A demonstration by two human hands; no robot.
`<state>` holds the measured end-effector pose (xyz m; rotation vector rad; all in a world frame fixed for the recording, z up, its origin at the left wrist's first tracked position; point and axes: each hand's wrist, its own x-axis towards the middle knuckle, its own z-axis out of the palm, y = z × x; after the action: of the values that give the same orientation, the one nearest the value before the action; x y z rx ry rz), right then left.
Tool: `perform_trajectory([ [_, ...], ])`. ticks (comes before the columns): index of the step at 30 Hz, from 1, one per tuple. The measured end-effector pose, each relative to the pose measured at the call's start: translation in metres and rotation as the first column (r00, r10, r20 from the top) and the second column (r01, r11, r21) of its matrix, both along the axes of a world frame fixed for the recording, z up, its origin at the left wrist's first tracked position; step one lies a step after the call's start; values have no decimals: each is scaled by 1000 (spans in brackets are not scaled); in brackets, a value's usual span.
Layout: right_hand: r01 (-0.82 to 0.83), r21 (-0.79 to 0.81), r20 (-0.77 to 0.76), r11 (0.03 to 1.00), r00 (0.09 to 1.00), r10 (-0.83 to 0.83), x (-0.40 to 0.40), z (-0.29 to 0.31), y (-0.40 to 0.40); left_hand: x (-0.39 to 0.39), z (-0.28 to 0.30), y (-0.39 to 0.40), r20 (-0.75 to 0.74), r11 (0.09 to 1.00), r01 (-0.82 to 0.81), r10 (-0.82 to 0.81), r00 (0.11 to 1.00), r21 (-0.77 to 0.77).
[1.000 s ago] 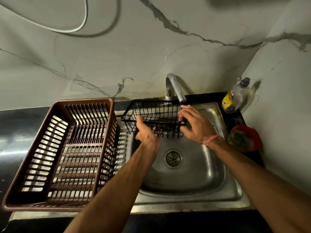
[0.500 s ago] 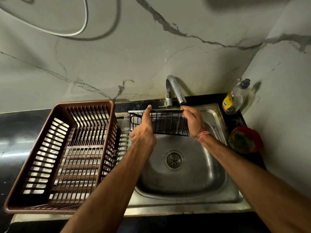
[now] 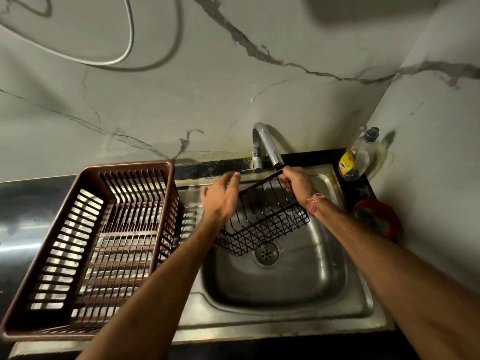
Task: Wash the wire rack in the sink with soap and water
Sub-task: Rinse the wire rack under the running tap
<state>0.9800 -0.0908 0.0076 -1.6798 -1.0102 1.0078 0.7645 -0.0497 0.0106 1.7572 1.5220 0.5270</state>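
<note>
**Wire rack held tilted over the sink basin**

We see the black wire rack (image 3: 262, 219) tilted above the stainless steel sink (image 3: 298, 302), its lower edge near the round drain strainer (image 3: 266, 253) and its upper rim raised toward 1 o'clock, just below the spout of the curved chrome faucet (image 3: 267, 144).

Right hand (image 3: 297, 184): fingers curled round the upper rim wire of the rack, grasping it. A red thread band (image 3: 315, 201) sits on this wrist.

Left hand (image 3: 220, 198): fingers extended and spread, released, lying against the rack's left end at 10 o'clock from the drain. We cannot tell whether the palm bears on the wire.

At 9 o'clock from the sink, a brown slatted plastic dish basket (image 3: 85, 245) rests on the dark surface (image 3: 28, 203). At 2 o'clock stands a clear plastic soap bottle with a yellow label (image 3: 357, 158), upright in the corner. At 3 o'clock sits a red round bowl (image 3: 376, 219), its contents unclear.
</note>
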Motion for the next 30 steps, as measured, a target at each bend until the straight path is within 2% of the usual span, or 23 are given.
perform_trajectory([
  [2,-52,-32,7,998,999,53,-7,-1,5,5,3,-6,66,988,110,-104,992,-111],
  [5,-47,-71,-19,996,999,46,-18,-1,11,21,-8,-13,76,994,88,-83,994,-67],
  [7,-33,-71,-34,997,999,31,-23,1,16,28,-16,-16,124,999,-15,21,992,-51],
  [9,-84,-66,-4,994,996,84,-25,5,20,33,-20,-19,180,989,-115,130,975,-89],
  [11,-203,-71,117,977,970,211,-30,10,19,35,-27,-18,208,966,-216,243,948,-141],
  [14,-357,-65,339,932,870,357,-37,18,14,35,-32,-15,221,915,-344,387,895,-212],
  [16,-345,-76,363,936,864,348,-32,22,12,31,-31,-13,248,867,-408,479,842,-287],
  [19,-257,-203,357,945,879,316,-18,21,8,24,-24,-12,279,793,-454,581,765,-407],
  [22,-242,-267,384,933,861,334,-19,21,8,23,-20,-13,274,773,-465,603,749,-432],
  [26,-438,-215,490,873,725,484,-36,18,8,25,-24,-14,285,794,-451,580,763,-408],
  [30,-444,-220,457,869,740,494,-32,21,4,24,-26,-14,296,822,-415,538,789,-389],
])
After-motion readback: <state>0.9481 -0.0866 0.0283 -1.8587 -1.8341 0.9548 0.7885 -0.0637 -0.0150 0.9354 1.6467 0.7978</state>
